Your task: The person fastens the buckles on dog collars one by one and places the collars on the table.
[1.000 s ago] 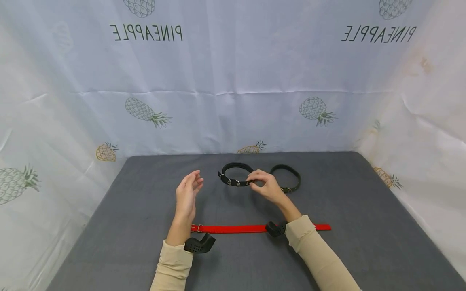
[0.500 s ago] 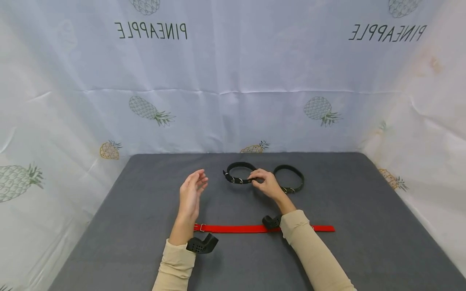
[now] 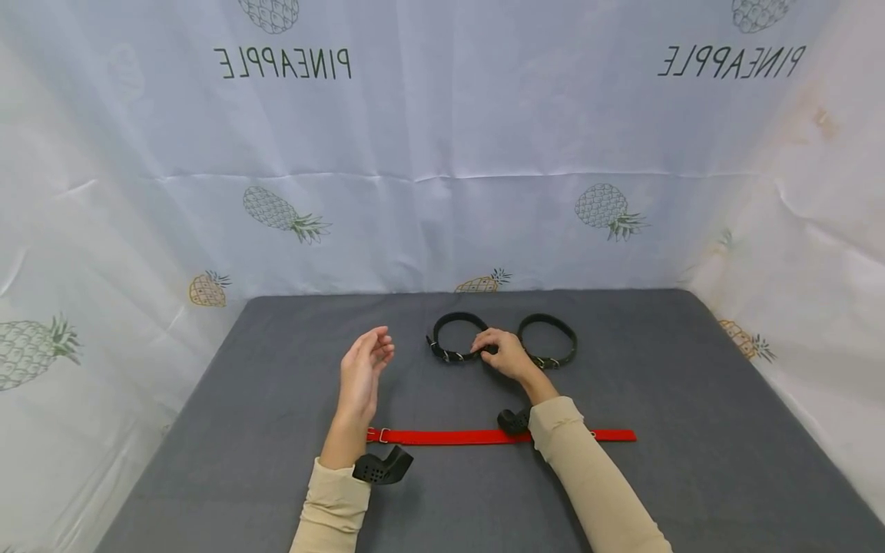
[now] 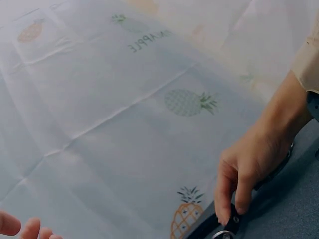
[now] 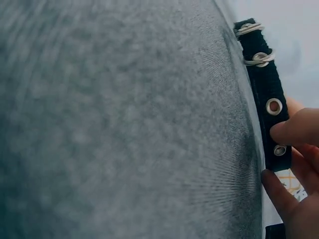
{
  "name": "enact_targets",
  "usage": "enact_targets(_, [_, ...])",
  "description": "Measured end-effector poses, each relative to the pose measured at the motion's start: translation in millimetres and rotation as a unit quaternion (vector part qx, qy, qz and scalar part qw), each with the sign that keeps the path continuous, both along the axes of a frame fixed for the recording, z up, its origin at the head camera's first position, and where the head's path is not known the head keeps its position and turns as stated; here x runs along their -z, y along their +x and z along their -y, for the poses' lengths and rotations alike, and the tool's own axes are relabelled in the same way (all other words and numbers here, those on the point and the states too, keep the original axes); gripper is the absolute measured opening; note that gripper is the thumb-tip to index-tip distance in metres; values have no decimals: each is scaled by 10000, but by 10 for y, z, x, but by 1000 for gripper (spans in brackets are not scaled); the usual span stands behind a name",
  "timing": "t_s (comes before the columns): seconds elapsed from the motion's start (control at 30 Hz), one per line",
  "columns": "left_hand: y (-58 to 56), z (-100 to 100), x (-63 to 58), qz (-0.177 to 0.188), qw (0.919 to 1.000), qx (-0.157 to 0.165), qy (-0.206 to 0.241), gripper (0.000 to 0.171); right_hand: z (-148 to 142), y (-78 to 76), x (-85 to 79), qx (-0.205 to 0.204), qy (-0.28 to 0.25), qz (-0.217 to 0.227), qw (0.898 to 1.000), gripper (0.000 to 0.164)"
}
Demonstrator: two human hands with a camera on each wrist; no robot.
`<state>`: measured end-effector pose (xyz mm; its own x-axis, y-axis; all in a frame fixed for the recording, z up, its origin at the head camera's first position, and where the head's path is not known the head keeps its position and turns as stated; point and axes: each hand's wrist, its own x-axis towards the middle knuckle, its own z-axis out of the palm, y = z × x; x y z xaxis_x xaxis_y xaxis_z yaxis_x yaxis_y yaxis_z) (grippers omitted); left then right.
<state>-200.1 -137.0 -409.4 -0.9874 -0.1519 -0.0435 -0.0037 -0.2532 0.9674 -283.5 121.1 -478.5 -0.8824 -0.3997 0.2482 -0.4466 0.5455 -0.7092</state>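
My right hand (image 3: 503, 353) pinches a black buckled collar (image 3: 448, 355) at the right side of its front band. The collar is closed into a ring and lies close to the table. Metal eyelets and rings show on its strap (image 5: 269, 84) in the right wrist view, with fingertips on the eyelet end. My left hand (image 3: 362, 372) is raised to the left of the ring, fingers extended and holding nothing; only its fingertips show low in the left wrist view. A second, dark green collar (image 3: 571, 338) lies as a ring just right of my right hand.
Nearer to me, a red collar (image 3: 449, 438) lies stretched out straight across the grey table (image 3: 242, 461), partly under the right forearm. A white pineapple-print curtain (image 3: 429, 230) rises behind the table and along both sides.
The black collar has come down from a tilted, raised pose to lie flatter near the table, still held by my right hand. My left hand has stayed almost in place.
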Motion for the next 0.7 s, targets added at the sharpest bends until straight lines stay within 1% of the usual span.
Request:
enact_targets(0.13, [8,1,-13,-26,10000,-16,35,33,10,-1,0,81,131,154,9998,17])
enact_targets(0.27, [4,-16,-23,-23,10000,38,-30,33,4,13,1,98,109,70,9999,18])
enact_targets(0.37, [-21,-19,-21,29,9996,144,-225,32,-17,44,-46,112,95,38,9999,20])
enact_targets(0.47, [-55,-4,-30,92,9976,353,-580,31,-60,100,-132,94,-17,181,9998,20])
enact_targets(0.53, [-76,6,-44,85,9945,527,-897,30,-105,157,-204,20,-187,390,9991,20])
enact_targets(0.6, [-92,25,-54,35,9884,736,-1326,30,-165,213,-263,-98,-354,561,9977,22])
enact_targets(0.67, [-101,56,-52,-82,9794,980,-1766,31,-241,280,-324,-198,-425,723,9963,25])
enact_targets(0.7, [-100,81,-46,-154,9731,1123,-2007,32,-281,316,-354,-233,-447,796,9956,26])
